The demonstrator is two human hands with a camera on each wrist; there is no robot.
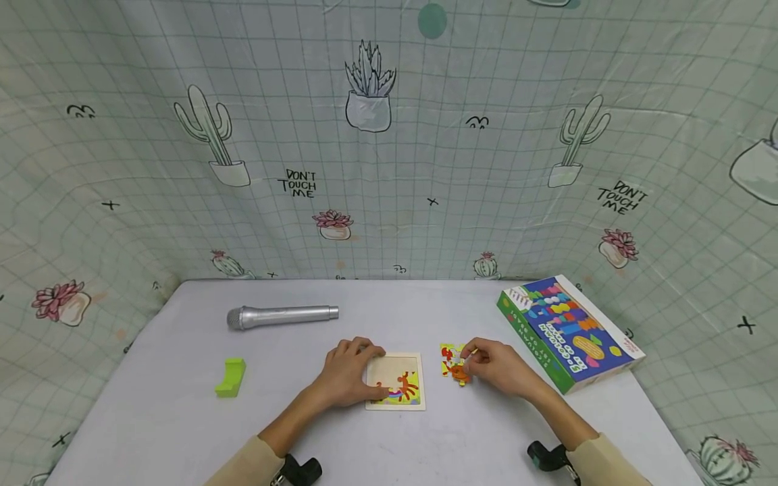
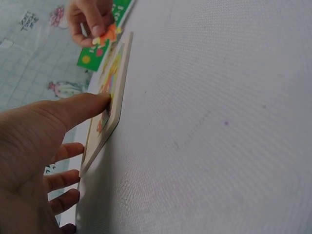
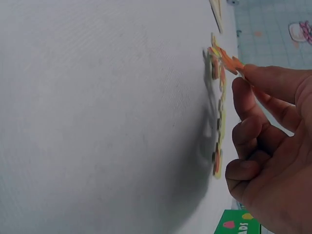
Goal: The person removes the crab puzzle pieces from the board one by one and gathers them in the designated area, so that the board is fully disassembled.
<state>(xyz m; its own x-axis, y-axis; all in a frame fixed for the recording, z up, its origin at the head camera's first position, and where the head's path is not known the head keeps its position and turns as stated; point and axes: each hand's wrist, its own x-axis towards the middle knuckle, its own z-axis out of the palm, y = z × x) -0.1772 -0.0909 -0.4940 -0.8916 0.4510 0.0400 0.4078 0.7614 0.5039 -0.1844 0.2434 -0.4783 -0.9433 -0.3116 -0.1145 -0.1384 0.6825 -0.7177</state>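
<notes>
A square wooden puzzle board point(image 1: 394, 409) lies flat on the table, with colourful pieces point(image 1: 406, 386) fitted along its lower part and bare wood above them. My left hand point(image 1: 348, 374) rests at its left side. The thumb point(image 2: 92, 105) presses on the pieces, while the other fingers extend along the far edge. To the right of the board, my right hand point(image 1: 498, 363) pinches an orange and yellow puzzle piece point(image 3: 226, 61) between thumb and index finger. Just beneath it lie several loose yellow and red pieces point(image 1: 446, 352), partly hidden by that hand.
A colourful toy box point(image 1: 568, 331) stands beyond the right hand, near the table's right edge. A silver microphone point(image 1: 282, 316) lies at the back left. In front of it sits a green curved block point(image 1: 231, 378). Patterned cloth point(image 1: 389, 169) hangs behind the table.
</notes>
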